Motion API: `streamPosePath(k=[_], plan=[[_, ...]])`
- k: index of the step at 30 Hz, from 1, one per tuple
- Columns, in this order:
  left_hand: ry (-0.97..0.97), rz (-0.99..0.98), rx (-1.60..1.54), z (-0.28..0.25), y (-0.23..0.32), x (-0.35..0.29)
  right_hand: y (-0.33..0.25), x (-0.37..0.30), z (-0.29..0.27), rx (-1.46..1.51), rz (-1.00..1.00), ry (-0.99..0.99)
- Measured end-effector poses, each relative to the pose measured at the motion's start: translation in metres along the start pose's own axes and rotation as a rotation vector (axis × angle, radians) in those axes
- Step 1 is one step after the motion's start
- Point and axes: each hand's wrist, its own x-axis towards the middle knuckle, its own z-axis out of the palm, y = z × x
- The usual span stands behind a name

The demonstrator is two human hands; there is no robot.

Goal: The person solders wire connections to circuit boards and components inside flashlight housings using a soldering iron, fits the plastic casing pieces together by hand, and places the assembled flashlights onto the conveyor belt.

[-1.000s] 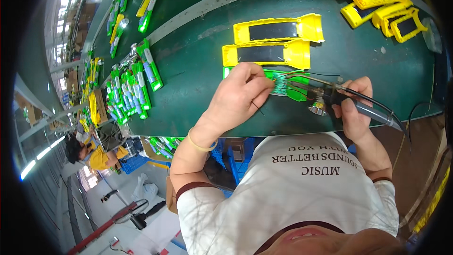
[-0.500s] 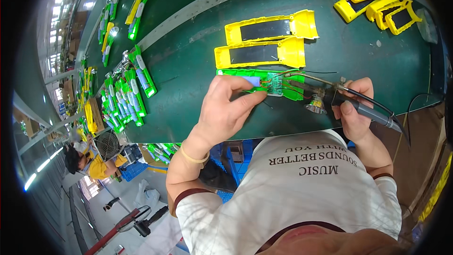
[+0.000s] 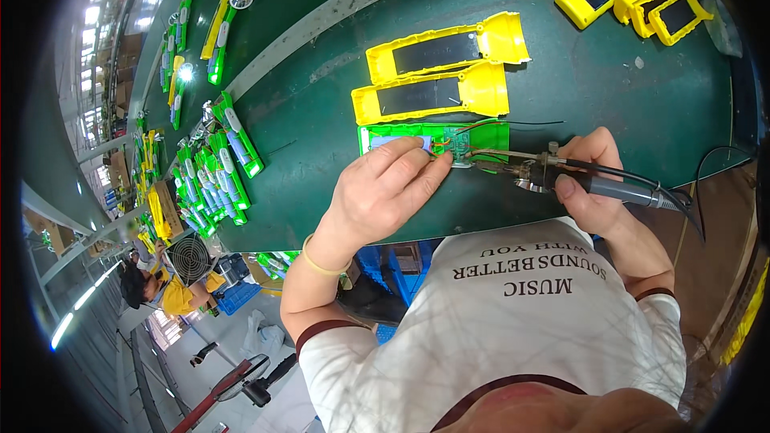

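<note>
The green case [image 3: 498, 137] lies open on the desk [image 3: 650, 120] just beyond the left fingers [image 3: 431, 174], which are drawn narrow at the wires [image 3: 440, 144], though whether they pinch one cannot be told; the right fingers [image 3: 574, 193] grip the iron [image 3: 613, 186]. Steady wires and a brief, light touch of the tip would likely serve best. The case's long axis runs left to right, its board [image 3: 459, 145] end toward the right fingers.

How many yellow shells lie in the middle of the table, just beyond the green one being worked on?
2. The nearer yellow shell lies beside the green shell; the farther yellow shell lies next to that, away from the person. None looks hidden there.
</note>
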Motion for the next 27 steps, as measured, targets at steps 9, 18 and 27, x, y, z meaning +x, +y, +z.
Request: streamPosePath(k=[9,18,27], plan=[[-0.058,0.023,0.053,-0.003,0.000,0.002,-0.005,0.004,0.003,-0.051,0.092,0.015],[-0.026,0.007,0.064,-0.002,0.002,0.000,-0.006,-0.002,-0.003,0.455,-0.030,0.195],[0.055,-0.232,-0.202,-0.010,0.006,0.013,-0.009,-0.002,-0.007,0.355,-0.146,0.312]])
